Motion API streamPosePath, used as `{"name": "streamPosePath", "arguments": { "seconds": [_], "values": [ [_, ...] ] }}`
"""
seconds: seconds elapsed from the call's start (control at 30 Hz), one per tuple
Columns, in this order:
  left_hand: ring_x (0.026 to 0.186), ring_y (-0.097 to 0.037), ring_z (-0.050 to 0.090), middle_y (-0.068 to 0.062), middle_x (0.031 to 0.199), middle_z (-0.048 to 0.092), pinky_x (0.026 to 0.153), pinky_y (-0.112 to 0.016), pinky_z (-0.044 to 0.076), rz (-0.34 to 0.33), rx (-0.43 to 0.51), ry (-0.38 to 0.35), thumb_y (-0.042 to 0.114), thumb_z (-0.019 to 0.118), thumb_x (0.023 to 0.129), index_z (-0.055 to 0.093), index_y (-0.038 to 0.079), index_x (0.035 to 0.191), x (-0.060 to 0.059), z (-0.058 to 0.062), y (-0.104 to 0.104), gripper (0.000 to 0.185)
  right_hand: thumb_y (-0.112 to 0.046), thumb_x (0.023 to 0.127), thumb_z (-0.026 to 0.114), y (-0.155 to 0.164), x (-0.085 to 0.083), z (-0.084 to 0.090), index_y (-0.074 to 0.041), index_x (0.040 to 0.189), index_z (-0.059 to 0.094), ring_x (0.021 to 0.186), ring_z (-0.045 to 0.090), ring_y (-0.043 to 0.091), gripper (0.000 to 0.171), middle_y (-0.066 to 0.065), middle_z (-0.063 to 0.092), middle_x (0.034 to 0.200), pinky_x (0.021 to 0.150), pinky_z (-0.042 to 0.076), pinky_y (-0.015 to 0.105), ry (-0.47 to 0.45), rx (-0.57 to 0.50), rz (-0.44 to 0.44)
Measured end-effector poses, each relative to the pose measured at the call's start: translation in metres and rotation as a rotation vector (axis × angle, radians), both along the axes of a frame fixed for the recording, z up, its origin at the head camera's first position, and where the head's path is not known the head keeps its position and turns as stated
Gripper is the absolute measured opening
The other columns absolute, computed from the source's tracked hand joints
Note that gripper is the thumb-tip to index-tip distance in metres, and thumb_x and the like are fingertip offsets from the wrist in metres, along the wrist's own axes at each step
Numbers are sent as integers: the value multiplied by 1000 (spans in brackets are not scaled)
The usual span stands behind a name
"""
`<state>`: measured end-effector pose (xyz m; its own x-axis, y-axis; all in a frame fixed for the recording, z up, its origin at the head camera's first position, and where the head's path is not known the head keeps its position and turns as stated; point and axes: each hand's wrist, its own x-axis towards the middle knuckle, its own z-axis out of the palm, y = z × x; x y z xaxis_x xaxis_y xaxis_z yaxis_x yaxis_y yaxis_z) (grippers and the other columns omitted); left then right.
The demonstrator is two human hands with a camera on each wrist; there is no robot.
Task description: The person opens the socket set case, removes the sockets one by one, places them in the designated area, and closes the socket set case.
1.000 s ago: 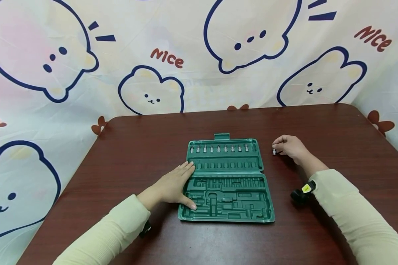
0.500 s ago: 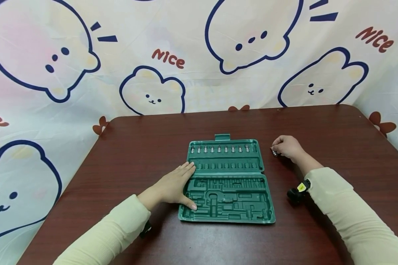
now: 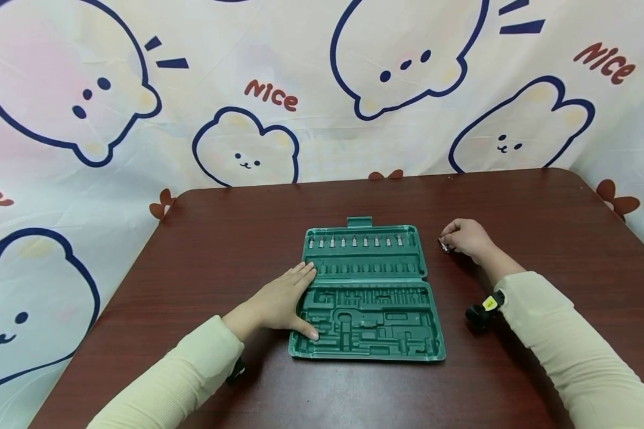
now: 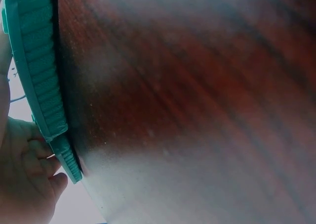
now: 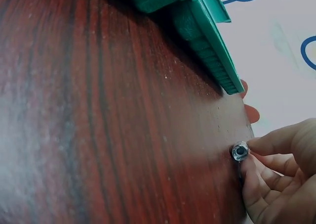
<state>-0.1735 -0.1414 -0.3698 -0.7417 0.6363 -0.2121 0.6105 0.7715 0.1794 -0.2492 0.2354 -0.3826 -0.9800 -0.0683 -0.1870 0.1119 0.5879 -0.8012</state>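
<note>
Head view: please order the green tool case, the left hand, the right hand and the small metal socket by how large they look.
1. green tool case
2. left hand, lying flat on the case's left edge
3. right hand, curled, so it looks somewhat smaller; the gap is modest
4. metal socket, pinched in that hand's fingertips

A dark reddish-brown wooden tabletop [image 3: 247,238] with rounded far corners fills the lower part of the head view, its grain running in fine dark streaks. Behind it and down both sides hangs a cream cloth backdrop [image 3: 311,149] printed with navy-outlined cartoon bears, the red word "Nice", and small brown marks near the table's edge. The light is soft and even, giving faint shadows.
</note>
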Motion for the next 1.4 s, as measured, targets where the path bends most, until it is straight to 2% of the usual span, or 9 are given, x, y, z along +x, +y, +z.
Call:
{"name": "streamPosePath", "arguments": {
  "seconds": [0.2, 0.5, 0.87, 1.13, 1.4],
  "values": [
    [129, -24, 7, -12, 142, 11, 102, -34, 12, 6, 3, 1, 72, 57, 55, 17, 1, 137, 0, -1, 0, 116, -6, 87, 44, 2, 2, 1, 9, 98, 49, 76, 50, 25, 20, 18, 52, 92, 65, 44, 31, 2, 16, 18],
    [129, -24, 6, -12, 142, 10, 102, -35, 12, 15, 13, -6, 71, 58, 55, 15, 2, 138, -1, -3, -2, 116, -13, 89, 44, 2, 3, 3, 6, 103, 48, 84, 53, 27, 24, 20, 51, 102, 71, 45, 34, -40, -45, 14],
    [129, -25, 7, -13, 142, 11, 102, -35, 12, 5, 16, -3, 70, 59, 56, 16, 0, 137, -1, -1, -1, 115, -18, 89, 47, -8, 4, 11, 5, 103, 49, 80, 54, 23, 27, 17, 53, 97, 71, 45, 33, -33, -97, 11],
    [129, -24, 5, -13, 142, 10, 102, -34, 11, 3, 13, -8, 70, 58, 56, 15, 0, 137, -1, -3, -2, 116, -17, 89, 47, -24, 5, 18, 7, 104, 49, 77, 55, 22, 28, 18, 52, 96, 70, 46, 32, -57, -160, 48],
    [129, -24, 4, -12, 142, 9, 102, -34, 11, -4, 10, -9, 73, 55, 55, 14, 1, 138, -2, -4, -1, 117, -21, 91, 44, -40, 1, 23, 7, 111, 50, 79, 55, 24, 35, 19, 53, 97, 73, 45, 36, -88, -162, 114]
  ]
}}
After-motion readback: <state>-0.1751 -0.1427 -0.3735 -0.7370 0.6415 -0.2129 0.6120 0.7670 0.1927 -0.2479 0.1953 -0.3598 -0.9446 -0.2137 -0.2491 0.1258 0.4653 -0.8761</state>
